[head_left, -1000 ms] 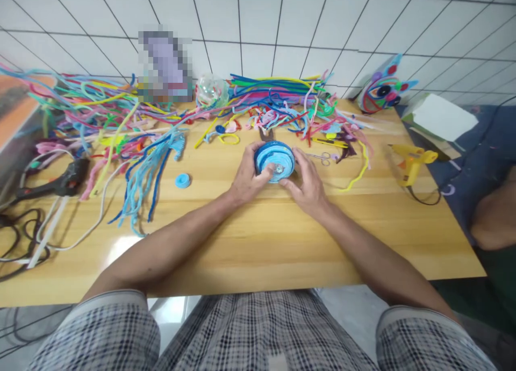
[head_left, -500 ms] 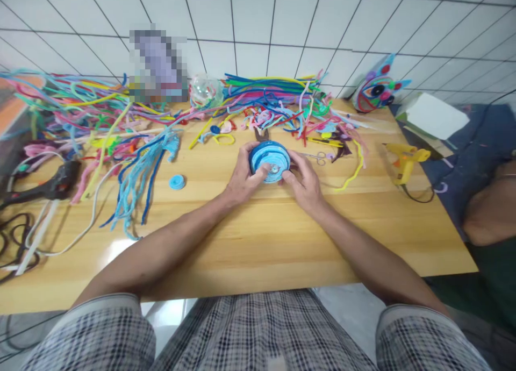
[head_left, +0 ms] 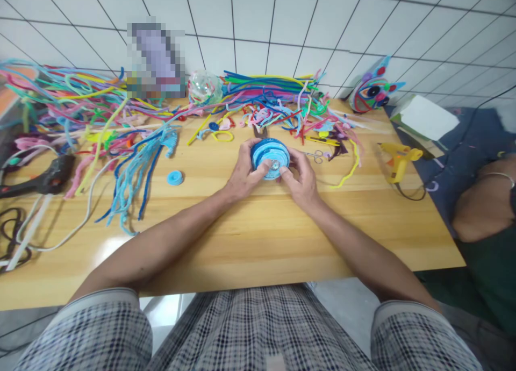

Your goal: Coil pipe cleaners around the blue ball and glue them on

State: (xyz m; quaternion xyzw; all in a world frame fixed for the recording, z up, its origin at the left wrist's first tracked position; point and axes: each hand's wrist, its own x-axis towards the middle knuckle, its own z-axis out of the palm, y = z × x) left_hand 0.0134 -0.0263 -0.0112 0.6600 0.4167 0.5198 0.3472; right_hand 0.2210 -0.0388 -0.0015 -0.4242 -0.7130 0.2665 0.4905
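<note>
As the head camera looks down, a blue coiled chenille-stem disc (head_left: pixel 270 151) sits between left hand (head_left: pixel 243 173) and right hand (head_left: pixel 303 180), over the middle of the worktop (head_left: pixel 262 242). Fingers (head_left: pixel 246 147) of both hands part-curled, spread only to the disc's width, gripping its two sides. Left thumb (head_left: pixel 262 170) lies on the pale-blue face near a small shiny spot at its centre; right thumb (head_left: pixel 286 174) at the near right edge. Whether the disc touches the worktop, cannot tell. Just beyond it: pliers (head_left: pixel 260 132), partly hidden. To the right: scissors (head_left: pixel 317 156), yellow utility knife (head_left: pixel 324 141); farther off, yellow glue gun (head_left: pixel 398 161). To the left: small blue coil (head_left: pixel 174 177), bundle of blue stems (head_left: pixel 129 172), black glue gun (head_left: pixel 56 176). Another person's arm (head_left: pixel 478 207) at the right edge.
</note>
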